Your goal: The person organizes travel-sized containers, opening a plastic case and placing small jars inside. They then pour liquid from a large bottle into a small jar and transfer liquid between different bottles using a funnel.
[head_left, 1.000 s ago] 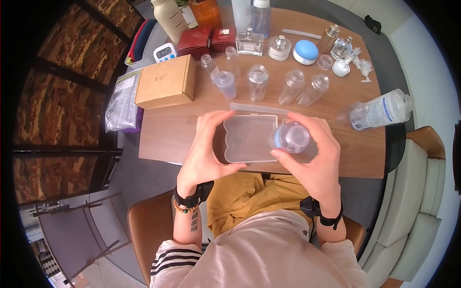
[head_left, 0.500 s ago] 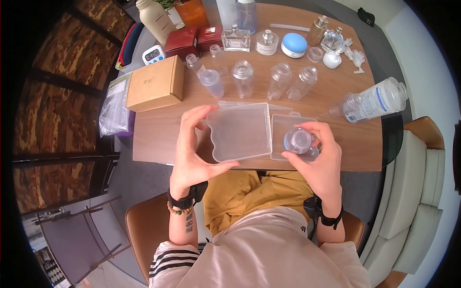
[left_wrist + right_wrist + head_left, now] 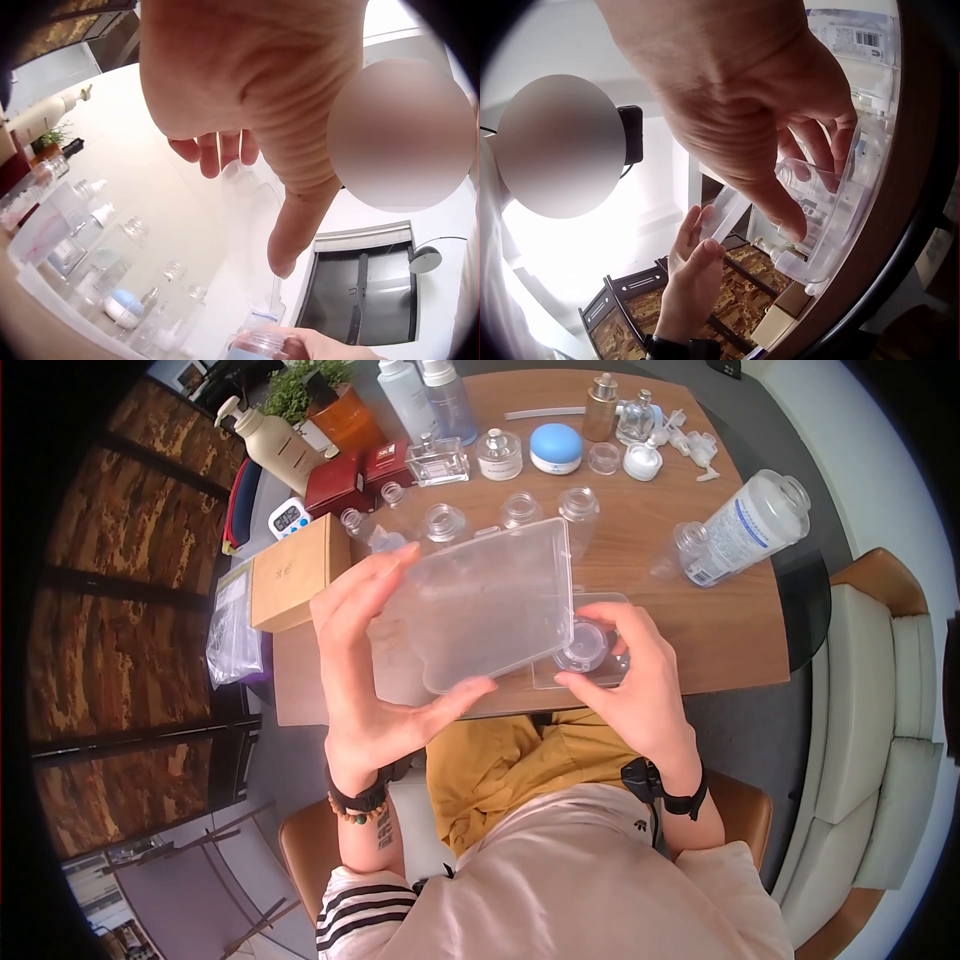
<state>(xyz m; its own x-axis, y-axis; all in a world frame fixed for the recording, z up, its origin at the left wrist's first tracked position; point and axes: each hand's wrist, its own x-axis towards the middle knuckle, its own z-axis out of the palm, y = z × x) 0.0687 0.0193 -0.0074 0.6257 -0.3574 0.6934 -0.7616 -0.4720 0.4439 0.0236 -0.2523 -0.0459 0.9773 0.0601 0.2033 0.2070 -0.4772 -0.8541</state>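
Note:
A clear plastic case lies opened out into two flat halves. My left hand [image 3: 358,710] holds the larger-looking half [image 3: 490,610] by its edges, with thumb at the near side and fingers at the far side; this half is tilted up off the table. The other half [image 3: 544,678] lies low by the table's front edge. Over it my right hand [image 3: 645,685] pinches a small clear bottle [image 3: 585,646] between thumb and fingers. The raised half overlaps the bottle's left side in the head view. In the right wrist view the bottle [image 3: 802,191] sits under the curved fingers.
Behind the case stand several clear empty bottles [image 3: 521,510]. A cardboard box [image 3: 295,575] is at the left, and a large labelled bottle [image 3: 750,525] leans at the right. Perfume bottles [image 3: 499,455] and a blue-lidded jar [image 3: 555,450] line the back.
My left hand has lifted and tilted its half of the case, which came apart from beside the bottle. My right hand keeps its pinch on the bottle over the lower half. The head view has shifted.

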